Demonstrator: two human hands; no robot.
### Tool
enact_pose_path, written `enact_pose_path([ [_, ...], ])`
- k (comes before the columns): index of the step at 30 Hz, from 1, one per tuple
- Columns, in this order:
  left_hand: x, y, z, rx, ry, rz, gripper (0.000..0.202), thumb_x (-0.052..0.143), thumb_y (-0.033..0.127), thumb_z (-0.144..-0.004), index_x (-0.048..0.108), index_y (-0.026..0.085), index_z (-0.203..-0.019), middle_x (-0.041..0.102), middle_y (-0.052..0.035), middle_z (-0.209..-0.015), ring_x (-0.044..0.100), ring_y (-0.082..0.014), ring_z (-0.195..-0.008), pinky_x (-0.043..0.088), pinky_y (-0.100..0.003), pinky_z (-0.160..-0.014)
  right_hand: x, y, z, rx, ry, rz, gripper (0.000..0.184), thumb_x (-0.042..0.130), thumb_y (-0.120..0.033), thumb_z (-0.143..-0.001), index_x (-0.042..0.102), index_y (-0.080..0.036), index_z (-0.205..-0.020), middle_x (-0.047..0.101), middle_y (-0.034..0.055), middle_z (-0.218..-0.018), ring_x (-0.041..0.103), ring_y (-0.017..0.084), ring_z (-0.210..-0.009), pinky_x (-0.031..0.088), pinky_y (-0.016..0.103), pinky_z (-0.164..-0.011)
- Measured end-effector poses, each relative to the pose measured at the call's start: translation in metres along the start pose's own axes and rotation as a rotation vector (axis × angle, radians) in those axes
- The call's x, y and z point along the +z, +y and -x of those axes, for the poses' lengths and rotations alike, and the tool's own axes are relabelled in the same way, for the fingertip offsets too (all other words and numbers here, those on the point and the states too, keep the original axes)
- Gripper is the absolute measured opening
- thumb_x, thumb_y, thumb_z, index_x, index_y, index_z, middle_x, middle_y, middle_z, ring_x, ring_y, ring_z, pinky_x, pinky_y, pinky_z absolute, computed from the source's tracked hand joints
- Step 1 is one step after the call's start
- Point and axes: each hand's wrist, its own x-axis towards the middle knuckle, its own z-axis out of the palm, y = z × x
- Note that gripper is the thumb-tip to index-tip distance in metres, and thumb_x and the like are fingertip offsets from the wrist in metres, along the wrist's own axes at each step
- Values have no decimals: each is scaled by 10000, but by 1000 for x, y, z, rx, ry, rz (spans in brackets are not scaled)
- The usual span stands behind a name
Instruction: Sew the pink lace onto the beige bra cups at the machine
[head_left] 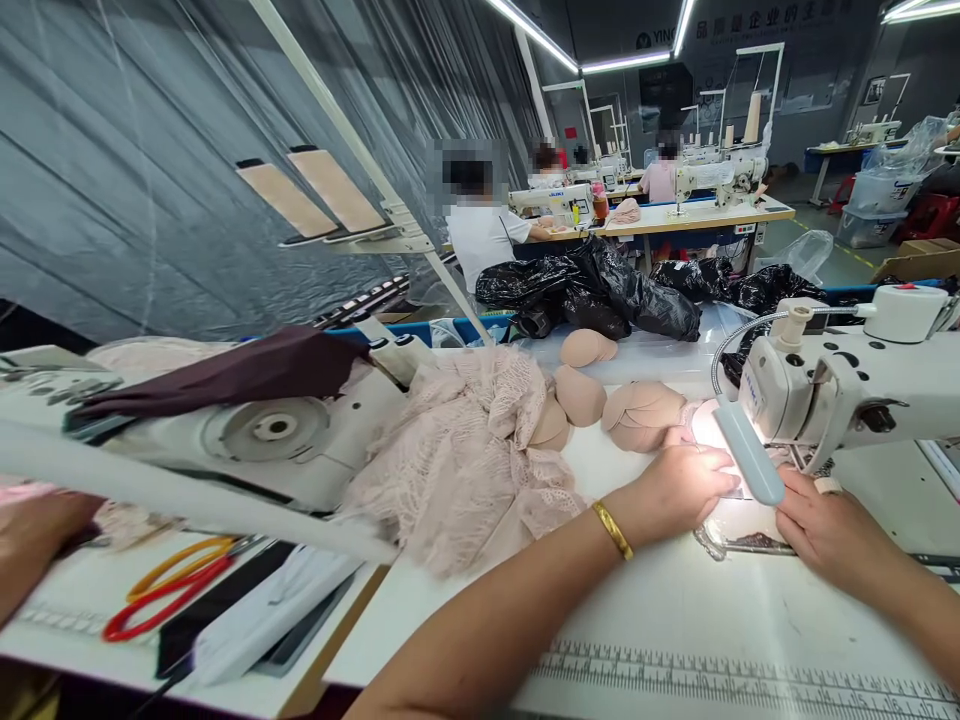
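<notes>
A white sewing machine [810, 385] stands at the right, its grey lamp [750, 455] lighting the needle area. My left hand [686, 485], with a gold bangle on the wrist, is closed with its fingers pressed on a pale pink fabric piece [706, 425] beside the needle area. On the other side of the lamp, my right hand [821, 515] has bent fingers with a ring, and its fingertips are partly hidden, so what they grip is unclear. Several beige bra cups [643, 415] lie left of my left hand, next to a heap of pale pink lace [457, 450].
A printed ruler [675, 675] runs along the table's front edge. At left are another machine [270, 430] under dark cloth [232, 370], red-handled scissors [169, 600] and another person's arm [45, 540]. Black plastic bags [592, 285] lie behind; people sit at machines further back.
</notes>
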Motion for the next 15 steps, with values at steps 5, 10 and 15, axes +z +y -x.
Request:
enact_pose_path([
  [5,-6,4,-1,-46,5,-103,195,490,124,-1002,654,177,-910,729,-54,-1039,613,-215,-987,289,-429,-913,-5,1,-2,6,12,-43,310,386,-91,-982,629,-253,-1084,697,57,-1005,528,183,-602,382,326,-532],
  [10,-66,16,26,-224,223,-157,161,499,109,-873,526,185,-733,636,-4,-751,508,-157,-701,341,-391,-866,-33,-23,7,-11,32,-317,232,457,-184,-1027,646,-287,-1113,684,55,-987,646,237,-835,524,377,-725],
  [15,-117,29,87,-504,483,-126,204,500,131,-800,394,205,-643,508,33,-628,459,-139,-635,373,-352,-791,-72,-95,9,-80,-58,-1005,201,590,-349,-1020,680,-400,-1192,720,54,-1019,699,261,-895,582,372,-743],
])
